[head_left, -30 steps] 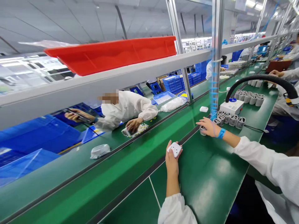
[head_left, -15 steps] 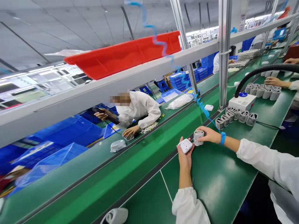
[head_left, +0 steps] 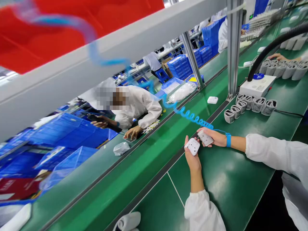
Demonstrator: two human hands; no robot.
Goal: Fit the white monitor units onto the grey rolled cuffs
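Note:
My left hand (head_left: pixel 192 158) is closed round a small white socket adapter (head_left: pixel 192 146), its holed face turned up, over the green bench (head_left: pixel 228 186). Right beside it, my right hand (head_left: pixel 213 136) grips a grey-white sleeve-shaped part (head_left: pixel 205 138), nearly touching the adapter. A blue wrist strap (head_left: pixel 228 140) sits on my right wrist, and its coiled blue cord (head_left: pixel 190 117) runs up and to the left. Both arms wear white sleeves.
A row of the same grey-white parts (head_left: pixel 250 106) lies by a white box with a black hose (head_left: pixel 257 85). A white adapter (head_left: pixel 212 100) rides on the green conveyor (head_left: pixel 134 160). Opposite, a person in white (head_left: pixel 137 106) leans over the line. Blue crates (head_left: pixel 60 138) stand behind.
My right hand picked a grey-white part from the row and brought it back beside the adapter in my left hand. My view dropped lower and tilted.

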